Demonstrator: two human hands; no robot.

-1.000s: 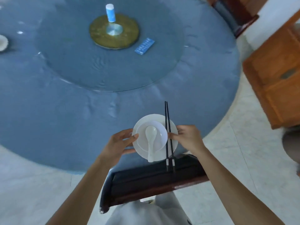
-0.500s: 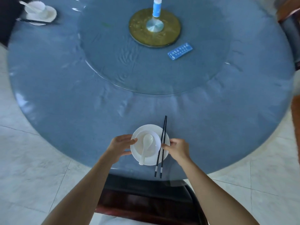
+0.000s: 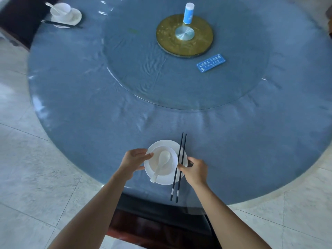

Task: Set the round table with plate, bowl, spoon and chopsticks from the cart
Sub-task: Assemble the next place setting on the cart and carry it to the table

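Observation:
A white plate [image 3: 166,179] is at the near edge of the round blue table [image 3: 89,114]. On it stands a white bowl [image 3: 169,169] with a white spoon [image 3: 161,163] lying in it, handle toward me. Two black chopsticks [image 3: 180,164] lie across the plate's right side, their ends reaching past the rim. My left hand [image 3: 133,159] holds the plate's left rim, thumb on top. My right hand [image 3: 195,169] holds the right rim, with the thumb against the chopsticks. I cannot tell whether the plate touches the cloth.
A second setting of plate, bowl [image 3: 61,10], spoon and chopsticks lies at the far left. A glass turntable [image 3: 143,69] covers the table's middle, with a gold disc [image 3: 185,35], a blue-white cylinder [image 3: 188,13] and a blue card [image 3: 211,62]. A dark chair [image 3: 158,218] stands under the near edge.
The plate with bowl, spoon and chopsticks has moved from above the chair back forward over the table edge. My view swung left, and the far-left setting came into sight.

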